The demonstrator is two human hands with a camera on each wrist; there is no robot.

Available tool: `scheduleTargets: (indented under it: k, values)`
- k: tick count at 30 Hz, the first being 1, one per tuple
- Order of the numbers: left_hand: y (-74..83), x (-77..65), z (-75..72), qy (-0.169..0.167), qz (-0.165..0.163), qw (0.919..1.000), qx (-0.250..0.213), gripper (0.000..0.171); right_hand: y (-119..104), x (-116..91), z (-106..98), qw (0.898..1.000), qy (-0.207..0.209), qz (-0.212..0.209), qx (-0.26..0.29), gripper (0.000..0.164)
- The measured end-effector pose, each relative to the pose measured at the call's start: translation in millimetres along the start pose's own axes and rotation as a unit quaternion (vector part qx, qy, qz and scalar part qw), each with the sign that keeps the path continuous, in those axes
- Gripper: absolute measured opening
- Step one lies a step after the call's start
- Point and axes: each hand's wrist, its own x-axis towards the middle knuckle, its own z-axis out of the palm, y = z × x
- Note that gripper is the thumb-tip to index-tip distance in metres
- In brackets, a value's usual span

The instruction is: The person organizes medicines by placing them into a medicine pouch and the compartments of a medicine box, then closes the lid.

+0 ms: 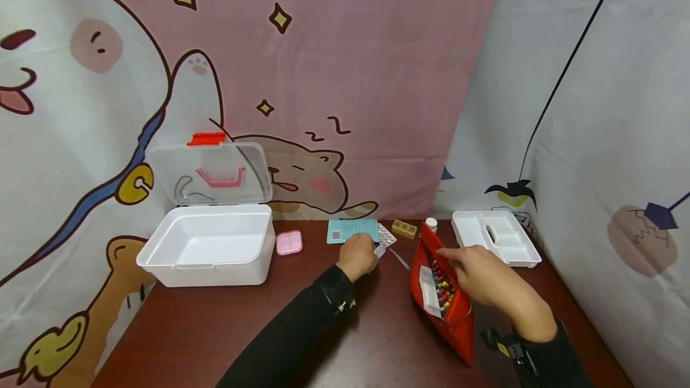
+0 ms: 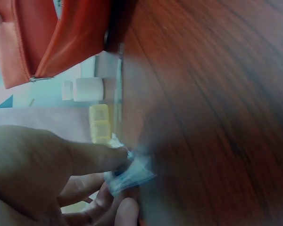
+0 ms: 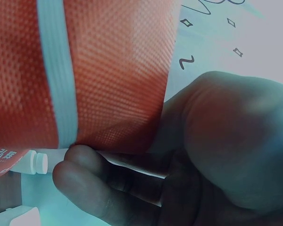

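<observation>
My left hand (image 1: 358, 256) pinches a small clear plastic packet (image 2: 132, 175) just above the table; its contents are blurred. Beside that hand lie a light-blue packet (image 1: 353, 230) with a barcode and a silver blister pack (image 1: 386, 236). My right hand (image 1: 485, 274) grips the edge of a red zip pouch (image 1: 455, 334), tilted with its mouth open. Inside the pouch show a white packet (image 1: 429, 291) and several red and yellow capsules (image 1: 445, 290). In the right wrist view the pouch's red mesh side (image 3: 118, 80), with a pale strip, partly hides the fingers (image 3: 92, 193).
At the left stands a white box (image 1: 215, 268) with its clear lid (image 1: 248, 163) raised. Beside it is a pink pill case (image 1: 289, 242). Towards the back are a yellow pill case (image 1: 404, 229), a white bottle (image 1: 431, 224) and a white divided tray (image 1: 517, 247). A thin strip (image 1: 399, 258) lies near the pouch.
</observation>
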Motion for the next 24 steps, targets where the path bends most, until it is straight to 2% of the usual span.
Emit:
scheduleTargets:
  k: [3, 6, 11, 14, 19, 24]
  values:
    - [4.1, -1.5, -6.0, 0.017, 0.016, 0.9993, -0.029, 0.015, -0.3, -0.2, -0.3, 1.000, -0.002, 0.002, 0.005, 0.038]
    - [13.3, -4.9, -16.4, 0.015, 0.037, 0.9965, -0.074, 0.018, -0.4, -0.4, 0.2, 1.000, 0.001, 0.001, 0.006, 0.038]
    - [36.7, -16.2, -37.8, -0.006, 0.043, 0.9875, -0.152, 0.016, -0.3, -0.2, 1.3, 1.000, 0.007, -0.004, 0.000, 0.037]
    - [49.6, -23.2, -45.2, -0.034, 0.034, 0.9802, -0.192, 0.013, 0.4, 0.0, 1.9, 1.000, 0.009, -0.005, -0.001, 0.036]
    - [64.0, -32.2, -46.2, -0.097, 0.015, 0.9674, -0.234, 0.011, 1.3, 0.2, 3.2, 1.000, 0.013, -0.004, -0.005, 0.036]
    - [75.7, -39.2, -40.4, -0.119, 0.014, 0.9676, -0.222, 0.015, 1.1, 0.9, 3.3, 1.000, 0.011, -0.003, -0.004, 0.036]
